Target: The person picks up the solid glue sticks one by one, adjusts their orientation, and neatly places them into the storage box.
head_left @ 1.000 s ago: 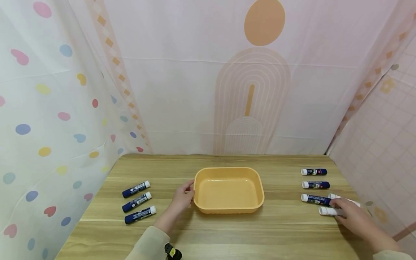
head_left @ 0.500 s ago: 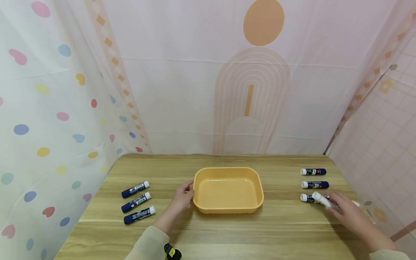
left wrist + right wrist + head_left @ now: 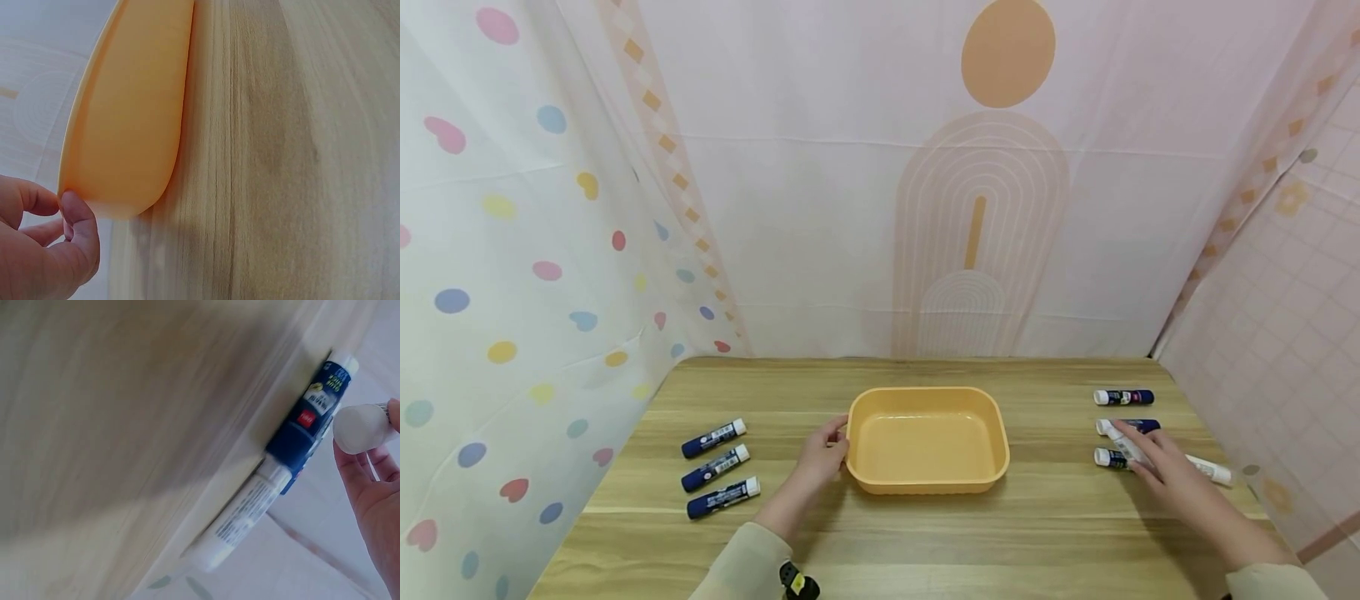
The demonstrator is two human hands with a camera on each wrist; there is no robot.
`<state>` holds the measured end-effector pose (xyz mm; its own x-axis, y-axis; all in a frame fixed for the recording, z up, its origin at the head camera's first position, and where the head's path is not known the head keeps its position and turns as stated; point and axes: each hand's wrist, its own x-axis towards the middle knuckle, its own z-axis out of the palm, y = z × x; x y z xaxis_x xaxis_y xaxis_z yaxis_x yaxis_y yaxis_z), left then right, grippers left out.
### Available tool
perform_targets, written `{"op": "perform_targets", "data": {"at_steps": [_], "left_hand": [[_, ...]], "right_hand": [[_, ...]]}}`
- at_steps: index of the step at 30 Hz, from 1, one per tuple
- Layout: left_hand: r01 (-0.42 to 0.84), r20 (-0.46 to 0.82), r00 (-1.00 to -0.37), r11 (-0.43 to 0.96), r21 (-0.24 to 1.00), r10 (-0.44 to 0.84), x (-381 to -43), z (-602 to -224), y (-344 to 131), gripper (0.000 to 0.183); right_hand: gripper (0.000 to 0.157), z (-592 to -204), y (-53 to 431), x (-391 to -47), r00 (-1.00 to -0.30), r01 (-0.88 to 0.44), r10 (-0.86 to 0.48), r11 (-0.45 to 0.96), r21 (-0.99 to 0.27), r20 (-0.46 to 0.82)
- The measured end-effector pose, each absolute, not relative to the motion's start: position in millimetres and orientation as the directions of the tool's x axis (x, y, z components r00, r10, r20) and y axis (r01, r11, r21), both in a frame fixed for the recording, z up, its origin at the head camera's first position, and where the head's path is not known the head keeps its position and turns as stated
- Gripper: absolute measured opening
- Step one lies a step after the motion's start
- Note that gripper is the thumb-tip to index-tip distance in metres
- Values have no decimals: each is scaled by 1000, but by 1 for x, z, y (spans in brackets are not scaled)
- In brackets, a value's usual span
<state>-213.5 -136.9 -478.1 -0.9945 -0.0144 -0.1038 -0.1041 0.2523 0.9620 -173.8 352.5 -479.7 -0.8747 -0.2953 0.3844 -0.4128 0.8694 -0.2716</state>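
My left hand (image 3: 822, 454) pinches the left rim of a yellow plastic basin (image 3: 927, 487); in the left wrist view, thumb and fingers (image 3: 80, 209) meet at its edge. My right hand (image 3: 1176, 482) grips a white glue stick (image 3: 1131, 443), tilted, its round end (image 3: 359, 429) toward the right wrist camera. Below it lie a blue glue stick with a white cap (image 3: 1108, 457), partly covered by the hand, and a second white glue stick (image 3: 1212, 470). Farther back are two more blue glue sticks, one (image 3: 1142, 426) overlapped by the held one, the other (image 3: 1123, 397) fully visible.
Three blue glue sticks with white caps lie in a column on the left: a back one (image 3: 713, 437), a middle one (image 3: 716, 467) and a front one (image 3: 723, 498). The wooden table (image 3: 925, 542) meets patterned curtains (image 3: 805, 250) behind and at both sides.
My right hand has picked up the white glue stick from the table and carried it left and farther back, over the blue ones. My left hand stays on the basin.
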Motion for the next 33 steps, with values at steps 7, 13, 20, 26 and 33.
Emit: {"op": "perform_targets", "data": {"at_steps": [7,13,20,26,33], "left_hand": [[-150,-144,-989,263,953,-43,-216,-480,-136,45],[-162,-154,-987,261,952,-51,-217,-479,-134,45],[-177,-169,-984,262,949,-51,-217,-480,-135,45],[-174,-167,-985,255,951,-51,-217,-479,-134,45],[-166,-159,-986,251,954,-47,-217,-479,-135,46]], "right_hand": [[58,-475,339,-181,-892,-407,-246,803,-435,380],[58,-464,329,-183,-983,-180,-102,714,-677,155],[67,-456,316,-188,-999,3,-43,552,-834,-32],[71,-452,301,-194,-994,69,-39,486,-871,-100],[70,-445,275,-202,-985,106,-80,414,-904,-151]]}}
